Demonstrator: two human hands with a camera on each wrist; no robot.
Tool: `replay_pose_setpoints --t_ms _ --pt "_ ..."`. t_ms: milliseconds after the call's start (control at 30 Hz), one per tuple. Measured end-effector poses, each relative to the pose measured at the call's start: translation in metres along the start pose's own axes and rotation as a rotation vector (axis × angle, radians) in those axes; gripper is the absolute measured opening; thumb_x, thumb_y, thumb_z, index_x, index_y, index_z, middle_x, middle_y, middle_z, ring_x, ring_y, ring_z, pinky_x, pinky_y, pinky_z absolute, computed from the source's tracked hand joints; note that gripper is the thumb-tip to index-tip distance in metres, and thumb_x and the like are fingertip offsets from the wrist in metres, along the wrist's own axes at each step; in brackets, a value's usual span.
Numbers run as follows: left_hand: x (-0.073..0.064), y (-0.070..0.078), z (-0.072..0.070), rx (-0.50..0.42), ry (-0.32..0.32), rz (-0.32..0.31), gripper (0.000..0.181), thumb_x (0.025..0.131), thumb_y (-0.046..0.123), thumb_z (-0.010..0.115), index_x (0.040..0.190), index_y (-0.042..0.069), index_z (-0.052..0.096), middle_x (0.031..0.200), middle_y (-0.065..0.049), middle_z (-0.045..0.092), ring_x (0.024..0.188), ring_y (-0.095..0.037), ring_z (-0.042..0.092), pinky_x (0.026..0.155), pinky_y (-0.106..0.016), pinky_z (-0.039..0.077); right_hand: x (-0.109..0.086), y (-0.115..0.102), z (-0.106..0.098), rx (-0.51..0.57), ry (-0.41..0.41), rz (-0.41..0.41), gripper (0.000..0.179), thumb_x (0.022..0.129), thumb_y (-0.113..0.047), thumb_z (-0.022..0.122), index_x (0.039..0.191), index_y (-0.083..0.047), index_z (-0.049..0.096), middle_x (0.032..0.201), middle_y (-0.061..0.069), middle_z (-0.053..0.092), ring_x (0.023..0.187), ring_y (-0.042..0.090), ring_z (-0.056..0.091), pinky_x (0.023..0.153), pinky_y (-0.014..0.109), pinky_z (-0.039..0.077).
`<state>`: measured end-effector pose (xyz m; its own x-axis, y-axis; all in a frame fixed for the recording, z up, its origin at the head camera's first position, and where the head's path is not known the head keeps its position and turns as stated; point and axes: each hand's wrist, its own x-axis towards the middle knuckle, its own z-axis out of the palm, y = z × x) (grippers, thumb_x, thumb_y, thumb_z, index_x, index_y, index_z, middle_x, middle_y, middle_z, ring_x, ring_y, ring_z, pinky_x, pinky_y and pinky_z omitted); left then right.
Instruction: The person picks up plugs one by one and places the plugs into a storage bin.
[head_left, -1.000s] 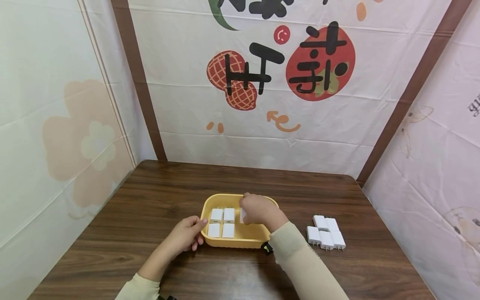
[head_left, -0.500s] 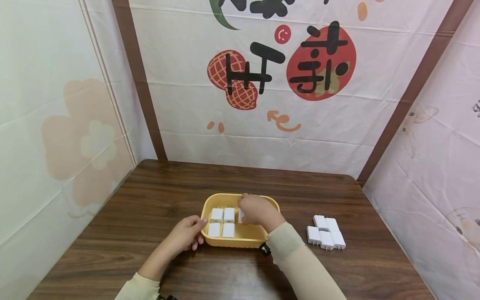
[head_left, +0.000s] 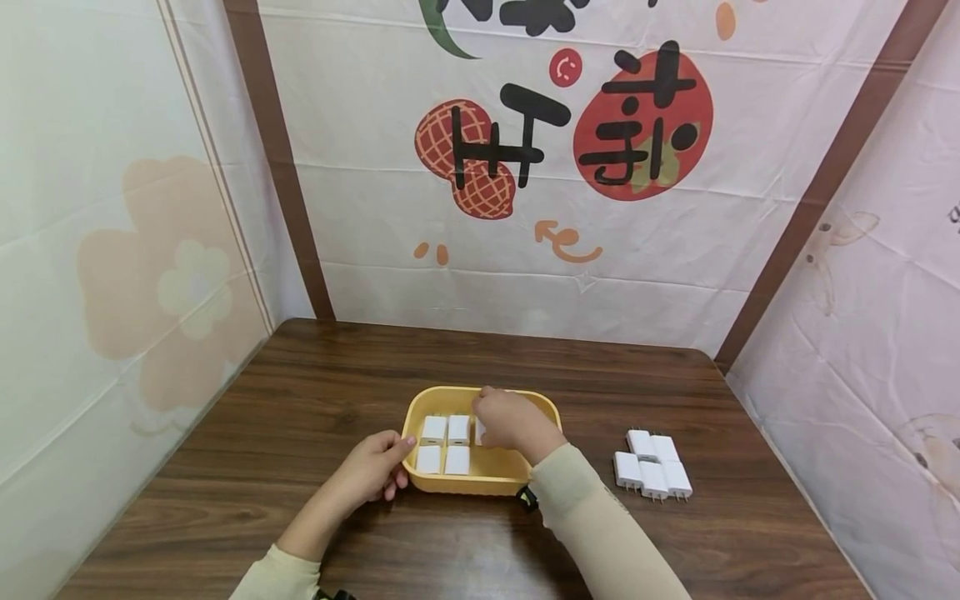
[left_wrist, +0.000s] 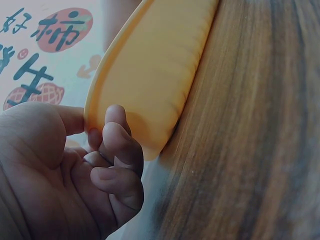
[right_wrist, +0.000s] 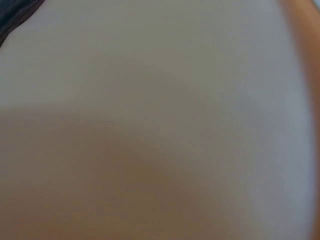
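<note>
A yellow plastic tray [head_left: 487, 486] stands on the table. My left hand [head_left: 369, 468] pinches its left rim between thumb and fingers; the left wrist view shows the thumb over the rim and the curled fingers [left_wrist: 120, 145] against the outer wall. Inside, several white charger plugs [head_left: 458, 429] sit in two rows on the left side. My right hand [head_left: 516, 422] reaches into the tray and pinches another white charger plug [head_left: 480, 432] just right of the back row; the hand covers most of it. The right wrist view is blocked by blurred, pale cloth.
A group of several white charger plugs [head_left: 652, 467] lies on the wooden table [head_left: 360, 367] to the right of the tray, prongs showing. Printed fabric walls [head_left: 390, 292] enclose the table at the back and both sides.
My right hand has shifted slightly left with its charger plug, bringing it closer to the back row. The left hand keeps its hold on the rim.
</note>
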<state>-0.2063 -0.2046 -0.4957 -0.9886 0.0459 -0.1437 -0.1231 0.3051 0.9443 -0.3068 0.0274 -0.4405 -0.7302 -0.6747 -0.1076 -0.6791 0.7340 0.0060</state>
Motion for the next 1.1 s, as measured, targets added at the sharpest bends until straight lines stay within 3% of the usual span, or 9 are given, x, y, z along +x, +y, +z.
replay_pose_setpoints --t_ms 300,633,1100 --pt "0.000 0.000 0.000 -0.003 -0.004 0.007 0.038 0.107 0.039 0.053 0.099 0.002 0.058 0.067 -0.006 0.059 0.046 -0.015 0.051 0.042 -0.024 0.035 0.004 -0.002 0.003 -0.055 0.021 -0.008 0.023 0.092 -0.018 0.075 0.113 -0.011 0.071 0.125 0.007 0.065 0.090 0.012 0.061 0.081 0.029 0.054" --pt "-0.001 0.000 0.000 -0.005 -0.010 0.014 0.038 0.107 0.038 0.053 0.099 0.001 0.058 0.066 -0.006 0.059 0.046 -0.014 0.051 0.041 -0.024 0.034 0.008 -0.003 0.008 -0.093 0.026 -0.014 0.009 0.092 -0.017 0.074 0.099 -0.014 0.069 0.109 0.003 0.066 0.081 0.012 0.053 0.077 0.030 0.051" --pt "0.000 0.001 0.000 -0.011 -0.009 0.010 0.037 0.108 0.036 0.053 0.099 0.000 0.057 0.066 -0.006 0.059 0.046 -0.014 0.051 0.042 -0.023 0.034 0.011 -0.004 0.010 -0.127 0.019 -0.018 0.020 0.091 -0.019 0.074 0.109 -0.010 0.071 0.106 0.003 0.063 0.081 0.012 0.054 0.079 0.031 0.054"
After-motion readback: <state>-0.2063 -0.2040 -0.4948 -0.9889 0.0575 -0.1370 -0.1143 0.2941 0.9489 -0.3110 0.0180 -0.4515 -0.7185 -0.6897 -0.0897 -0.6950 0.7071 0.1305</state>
